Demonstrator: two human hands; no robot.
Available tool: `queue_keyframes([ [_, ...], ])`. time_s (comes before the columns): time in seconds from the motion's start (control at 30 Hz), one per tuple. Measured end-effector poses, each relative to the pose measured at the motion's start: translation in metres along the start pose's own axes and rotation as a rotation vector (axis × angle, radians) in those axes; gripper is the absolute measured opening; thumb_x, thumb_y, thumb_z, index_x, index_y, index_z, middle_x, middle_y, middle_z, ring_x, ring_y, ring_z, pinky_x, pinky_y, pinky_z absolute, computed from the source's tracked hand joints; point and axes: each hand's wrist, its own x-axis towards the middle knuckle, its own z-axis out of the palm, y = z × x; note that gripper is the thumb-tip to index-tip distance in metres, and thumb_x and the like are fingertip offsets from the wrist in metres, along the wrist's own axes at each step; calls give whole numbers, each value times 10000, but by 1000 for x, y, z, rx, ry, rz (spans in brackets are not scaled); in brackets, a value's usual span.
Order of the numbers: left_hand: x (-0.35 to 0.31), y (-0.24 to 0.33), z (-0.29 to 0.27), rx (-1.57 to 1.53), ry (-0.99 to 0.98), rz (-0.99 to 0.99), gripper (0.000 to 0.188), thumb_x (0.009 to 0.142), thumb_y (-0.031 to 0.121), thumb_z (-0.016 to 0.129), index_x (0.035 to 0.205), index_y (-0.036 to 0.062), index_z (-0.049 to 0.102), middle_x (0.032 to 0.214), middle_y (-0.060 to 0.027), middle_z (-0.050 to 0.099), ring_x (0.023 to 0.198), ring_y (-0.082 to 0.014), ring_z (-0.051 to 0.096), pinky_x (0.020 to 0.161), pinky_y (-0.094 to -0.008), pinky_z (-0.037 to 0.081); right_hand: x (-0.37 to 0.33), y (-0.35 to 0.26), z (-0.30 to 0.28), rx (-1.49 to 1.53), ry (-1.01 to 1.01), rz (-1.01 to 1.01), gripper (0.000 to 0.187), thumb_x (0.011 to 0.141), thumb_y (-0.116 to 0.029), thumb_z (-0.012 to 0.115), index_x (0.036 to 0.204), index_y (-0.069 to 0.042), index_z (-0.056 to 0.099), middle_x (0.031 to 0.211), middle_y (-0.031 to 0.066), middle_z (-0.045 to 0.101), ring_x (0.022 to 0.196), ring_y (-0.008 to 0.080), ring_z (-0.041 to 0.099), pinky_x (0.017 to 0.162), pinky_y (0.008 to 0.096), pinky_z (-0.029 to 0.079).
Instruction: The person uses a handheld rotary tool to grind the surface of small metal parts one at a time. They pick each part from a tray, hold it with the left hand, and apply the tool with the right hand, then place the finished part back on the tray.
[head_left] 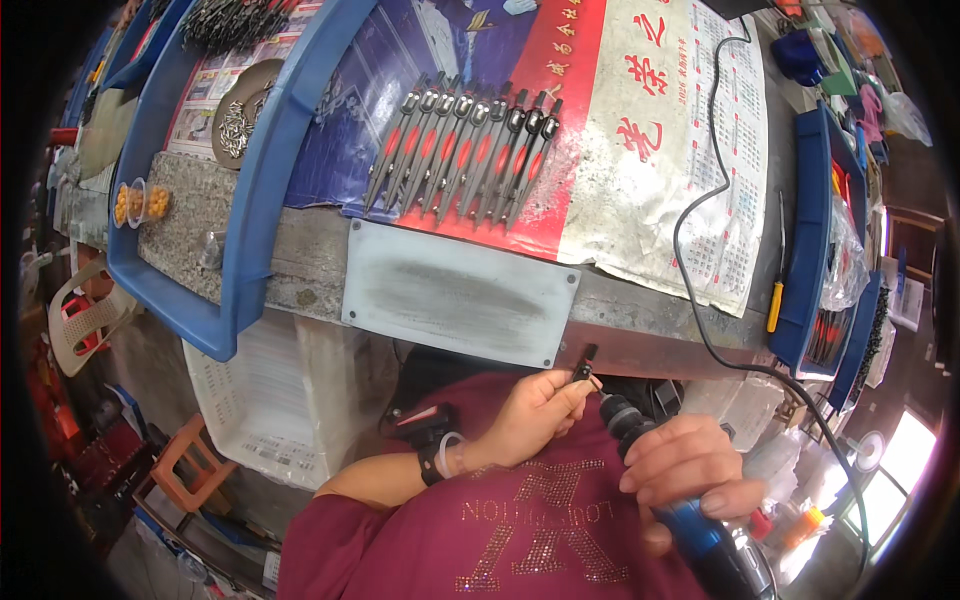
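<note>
My left hand [540,415] is closed, its fingertips pinching a small black part [586,364] just off the table's front edge. Most of that part is hidden by my fingers. Wrapped in my right hand [690,470] is a blue-and-black electric screwdriver [695,535], tilted up and to the left. The screwdriver's tip lies close to the fingers of my left hand; whether it touches the black part I cannot tell. Farther back, several slim black-and-red drawing compasses [460,150] lie side by side in a slanted row.
A pale metal plate [450,295] with a dark smudge sits at the table's front edge. Left stands a blue tray [250,240] with a dish of small metal pieces [235,130]. A black cable [690,205] crosses the right side, near a yellow-handled screwdriver [775,305] and blue bins [810,240].
</note>
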Motion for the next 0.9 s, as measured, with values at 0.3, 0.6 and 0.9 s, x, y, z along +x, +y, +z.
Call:
queue_keyframes([
  [0.3,0,0,-2,-13,5,-5,215,1021,196,526,1093,25,632,732,48,524,579,-3,421,500,-159,341,3,9,3,34,-11,36,565,699,-16,823,1133,-9,462,758,186,648,603,312,669,533,392,580],
  [0.6,1,-4,-3,0,-7,17,188,1019,153,515,1115,25,614,764,66,527,583,5,399,504,-158,298,11,9,2,27,-64,92,535,689,-17,825,1080,3,462,741,180,635,595,291,649,527,385,577],
  [0.9,2,-13,0,179,134,87,164,987,129,564,1036,7,660,771,56,567,657,-12,471,555,-177,358,13,19,12,-5,-6,53,432,673,-12,815,947,19,482,691,152,616,547,265,621,479,356,548],
])
